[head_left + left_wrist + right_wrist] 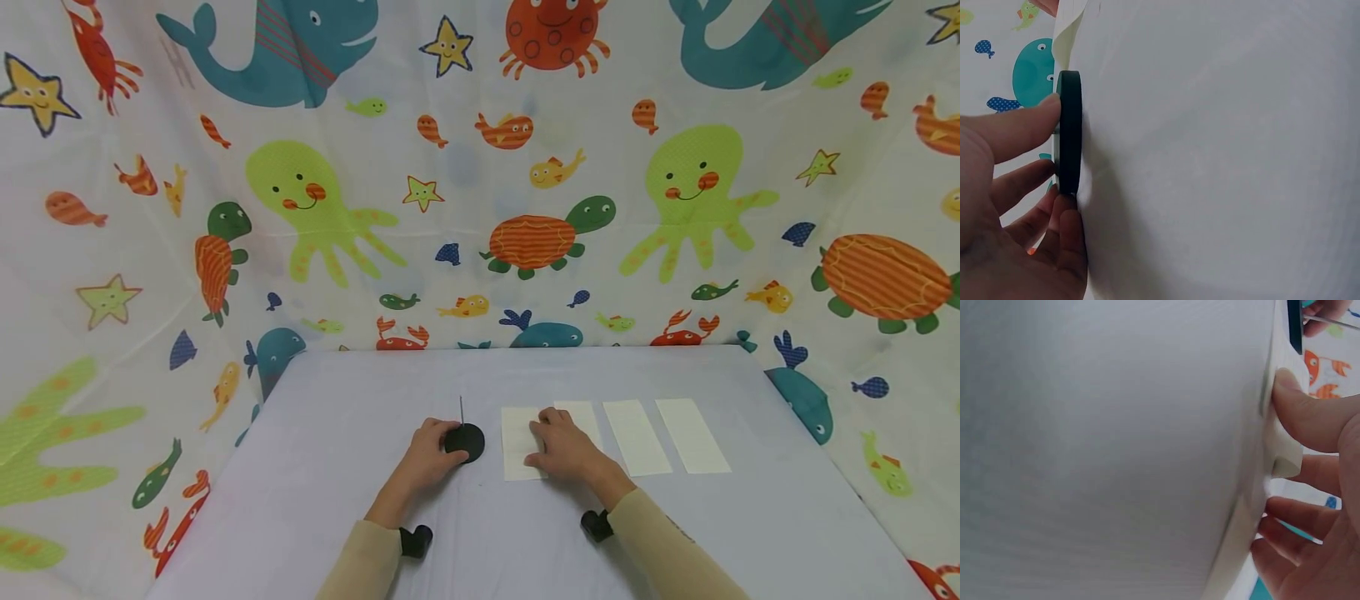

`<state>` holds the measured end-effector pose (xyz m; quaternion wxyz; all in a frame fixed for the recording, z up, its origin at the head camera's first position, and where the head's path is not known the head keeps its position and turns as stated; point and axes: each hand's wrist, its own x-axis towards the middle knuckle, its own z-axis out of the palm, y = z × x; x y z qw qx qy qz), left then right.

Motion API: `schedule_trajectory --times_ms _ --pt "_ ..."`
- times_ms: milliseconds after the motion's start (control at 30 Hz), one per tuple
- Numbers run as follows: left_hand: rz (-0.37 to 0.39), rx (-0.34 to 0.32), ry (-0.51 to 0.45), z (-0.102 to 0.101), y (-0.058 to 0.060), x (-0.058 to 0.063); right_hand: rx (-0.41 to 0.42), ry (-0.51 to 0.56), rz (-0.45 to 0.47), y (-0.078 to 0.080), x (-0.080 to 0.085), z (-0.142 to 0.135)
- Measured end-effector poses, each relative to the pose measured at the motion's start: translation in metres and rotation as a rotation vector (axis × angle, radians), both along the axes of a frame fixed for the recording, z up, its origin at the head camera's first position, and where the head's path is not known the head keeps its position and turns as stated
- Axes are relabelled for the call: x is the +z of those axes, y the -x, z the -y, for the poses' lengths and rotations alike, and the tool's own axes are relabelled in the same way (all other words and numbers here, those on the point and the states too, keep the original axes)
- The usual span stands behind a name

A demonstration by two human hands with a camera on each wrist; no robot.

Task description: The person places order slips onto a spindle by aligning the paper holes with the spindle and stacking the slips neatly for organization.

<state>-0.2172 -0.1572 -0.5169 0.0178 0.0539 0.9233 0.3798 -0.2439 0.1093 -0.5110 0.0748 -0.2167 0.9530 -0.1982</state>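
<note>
Left fingers (pixel 437 427), parted, grip the black disc (pixel 468 440) from the left; parted right fingers (pixel 552 428) hold the leftmost paper (pixel 517 446).

Looks forward and down from the head across the white tabletop (pixel 285 517); from each wrist, closely and sideways along it, sharing the black disc (pixel 467 442).

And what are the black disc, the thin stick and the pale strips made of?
The black disc: maybe plastic or painted metal, as it looks smooth, dark and evenly rimmed. The thin stick: probably smooth metal, being so slim, straight and greyish. The pale strips: most likely matt paper, as one curls up in the left wrist view.
</note>
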Motion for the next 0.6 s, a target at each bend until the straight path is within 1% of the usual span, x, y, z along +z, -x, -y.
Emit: schedule_trajectory --times_ms 167,267,467,600 --pt "-0.026 -0.007 0.003 0.001 -0.0004 -0.0005 -0.014 -0.014 -0.003 -0.0009 -0.0003 0.0038" --pt "-0.016 -0.003 0.005 0.0006 -0.0005 -0.0013 -0.015 -0.006 -0.016 -0.0022 0.0003 0.0053" --pt "-0.01 0.0 0.012 0.0002 -0.0009 -0.003 -0.004 0.022 -0.073 -0.0054 0.0041 0.0072" --pt "-0.008 0.003 0.005 -0.0011 -0.0022 -0.0016 -0.013 0.028 -0.136 -0.0083 0.0055 0.0087"
